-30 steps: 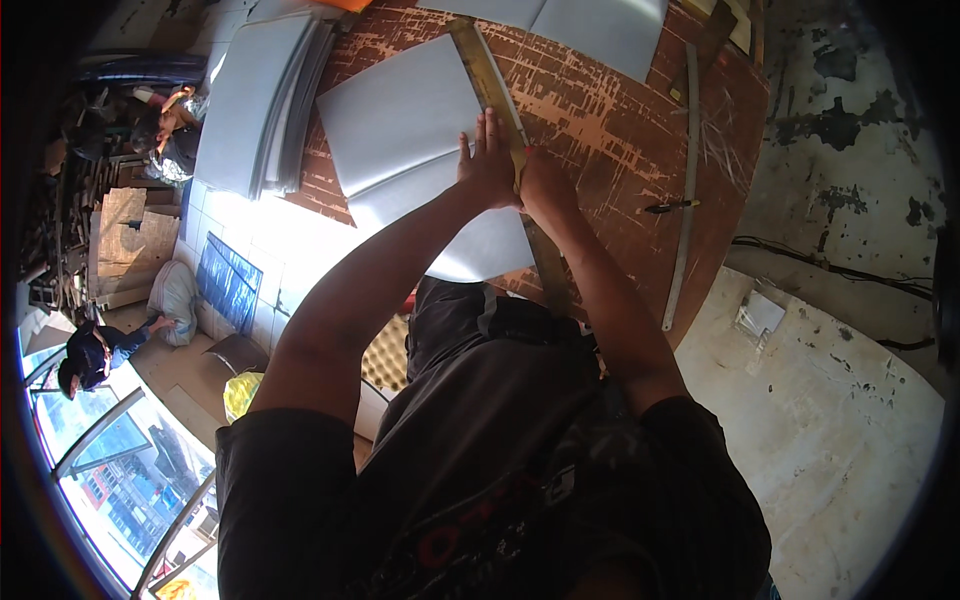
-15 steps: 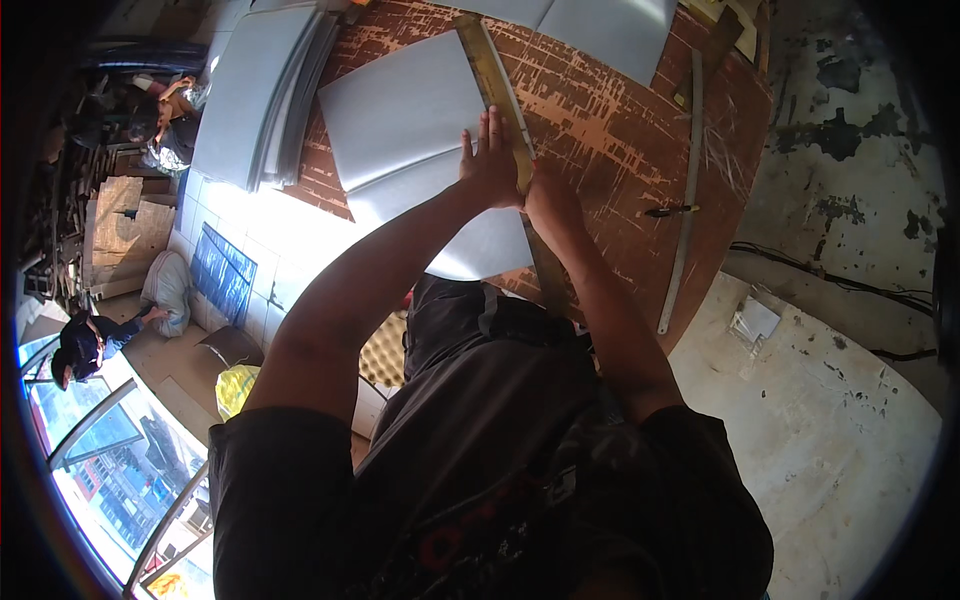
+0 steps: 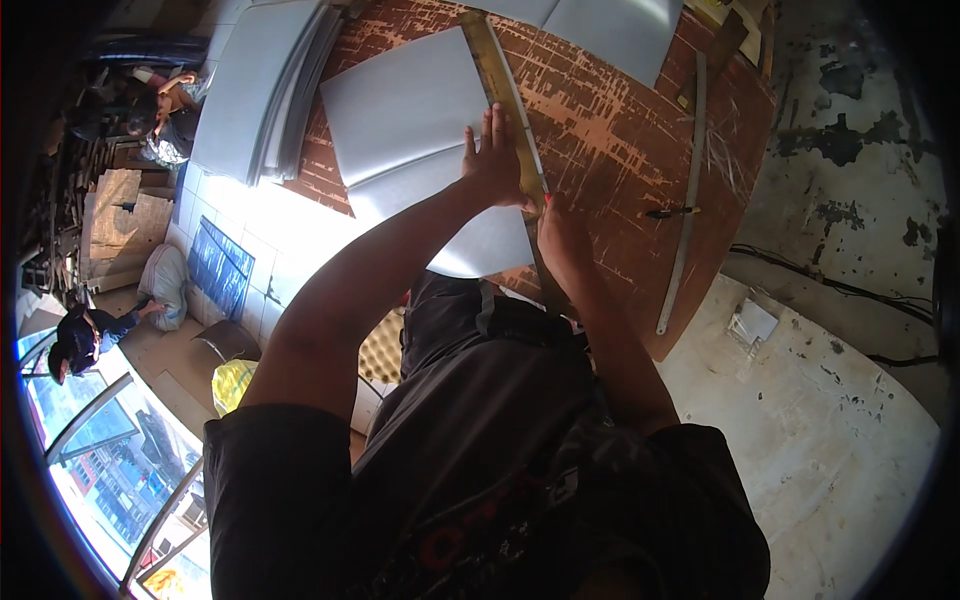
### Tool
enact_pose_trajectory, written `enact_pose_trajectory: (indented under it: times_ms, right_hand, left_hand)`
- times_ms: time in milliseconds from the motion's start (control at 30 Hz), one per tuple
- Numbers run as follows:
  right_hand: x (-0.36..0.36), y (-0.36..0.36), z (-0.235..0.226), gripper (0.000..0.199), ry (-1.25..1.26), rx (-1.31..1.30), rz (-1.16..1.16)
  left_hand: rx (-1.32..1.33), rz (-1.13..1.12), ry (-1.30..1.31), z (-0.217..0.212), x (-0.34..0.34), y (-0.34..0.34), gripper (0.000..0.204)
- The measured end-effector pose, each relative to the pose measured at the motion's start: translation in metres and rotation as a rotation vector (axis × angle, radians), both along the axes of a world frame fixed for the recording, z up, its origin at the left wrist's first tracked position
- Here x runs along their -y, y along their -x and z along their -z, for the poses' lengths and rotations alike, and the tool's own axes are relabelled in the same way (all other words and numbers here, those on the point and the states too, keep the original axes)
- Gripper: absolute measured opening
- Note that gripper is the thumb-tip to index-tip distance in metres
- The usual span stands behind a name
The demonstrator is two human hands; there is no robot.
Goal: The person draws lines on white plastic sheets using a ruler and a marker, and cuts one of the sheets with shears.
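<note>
A pale grey sheet (image 3: 410,110) with a crease across it lies on the scarred brown tabletop. Along its right edge runs a yellowish ruler (image 3: 497,80), tilted slightly. My left hand (image 3: 492,170) is spread flat, its fingers pressing on the sheet and the ruler. Just right of it, my right hand (image 3: 565,235) is closed beside the ruler's right edge. A small tool with a red part (image 3: 547,200) pokes out of the right fist; its kind is mostly hidden by the fingers.
Stacked grey sheets (image 3: 245,90) stand at the left of the worn table (image 3: 590,130), with more sheets (image 3: 610,35) at the far side. A long metal ruler (image 3: 690,200) and a dark pen-like tool (image 3: 670,212) lie on the right. Two people sit at far left.
My right hand has slid toward me along the ruler's edge, with the red part now lower. The left hand stays pressed in nearly the same place.
</note>
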State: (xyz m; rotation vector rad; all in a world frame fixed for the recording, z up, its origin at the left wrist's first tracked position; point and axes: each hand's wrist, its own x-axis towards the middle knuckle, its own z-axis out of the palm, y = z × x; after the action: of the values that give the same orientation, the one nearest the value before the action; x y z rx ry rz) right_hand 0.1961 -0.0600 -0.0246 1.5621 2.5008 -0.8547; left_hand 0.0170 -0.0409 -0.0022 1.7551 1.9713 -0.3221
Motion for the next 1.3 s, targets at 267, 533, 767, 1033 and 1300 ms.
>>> enact_pose_trajectory:
  times_ms: [267, 533, 767, 1033, 1300]
  right_hand:
    - [0.03, -0.039, 0.026, 0.018, -0.181, -0.129, -0.053]
    - [0.052, -0.053, 0.0, 0.023, -0.061, 0.047, 0.036]
    - [0.065, -0.063, -0.024, 0.019, -0.029, 0.089, 0.038]
    - [0.081, -0.084, -0.005, 0.022, -0.056, 0.165, 0.011]
    - [0.095, -0.101, -0.003, 0.025, -0.009, 0.149, 0.024]
  left_hand:
    - [-0.013, 0.004, 0.033, -0.001, -0.002, 0.0, 0.144]
    - [-0.024, 0.001, 0.025, 0.002, -0.001, -0.001, 0.151]
    - [-0.04, -0.013, 0.027, 0.004, -0.003, -0.002, 0.159]
    - [-0.046, 0.001, 0.052, -0.002, -0.005, -0.003, 0.157]
    - [-0.05, 0.015, 0.065, -0.005, -0.005, -0.004, 0.155]
